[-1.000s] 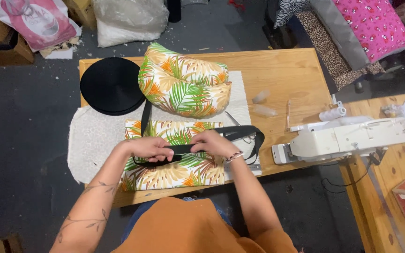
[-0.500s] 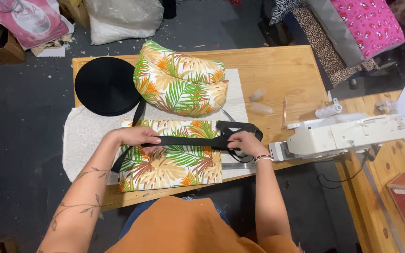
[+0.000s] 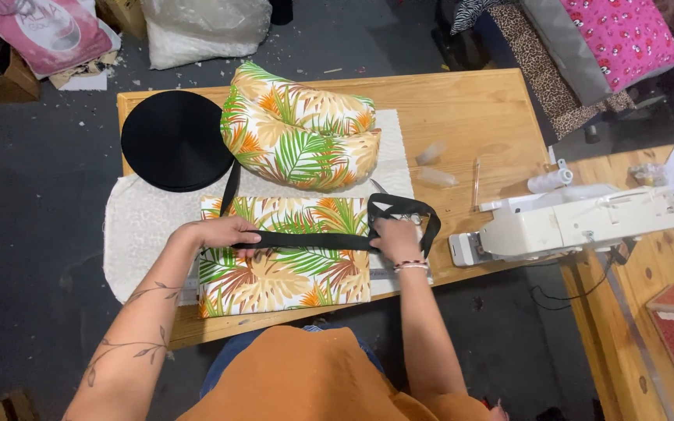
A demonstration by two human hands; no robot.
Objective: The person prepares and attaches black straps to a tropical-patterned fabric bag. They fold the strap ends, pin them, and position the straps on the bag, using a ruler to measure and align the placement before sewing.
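A person in an orange top leans over a wooden worktable (image 3: 462, 101), stretching a black webbing strap (image 3: 306, 240) flat across a tropical leaf-print fabric panel (image 3: 282, 273). The left hand (image 3: 224, 232) presses one end of the strap against the panel, fingers closed down over it, while the right hand (image 3: 395, 238) pinches the other end at the panel's edge, where the slack curls into a loop just beyond the fingertips. Held taut between the two hands, the strap appears to be laid out straight so that it sits squarely on the cloth. Under the panel lies a pale padded sheet (image 3: 146, 226). Beyond the fingers rests a stuffed cushion (image 3: 298, 129) in the same leaf print, and beside it, past the left hand, a large black roll of webbing (image 3: 175, 140) from which the strap trails. To the right of the right hand stands a white sewing machine (image 3: 579, 222) on an adjoining bench. Farther off, on the dark floor, are plastic sacks (image 3: 204, 27), cardboard boxes and pink and animal-print fabrics (image 3: 618, 39).
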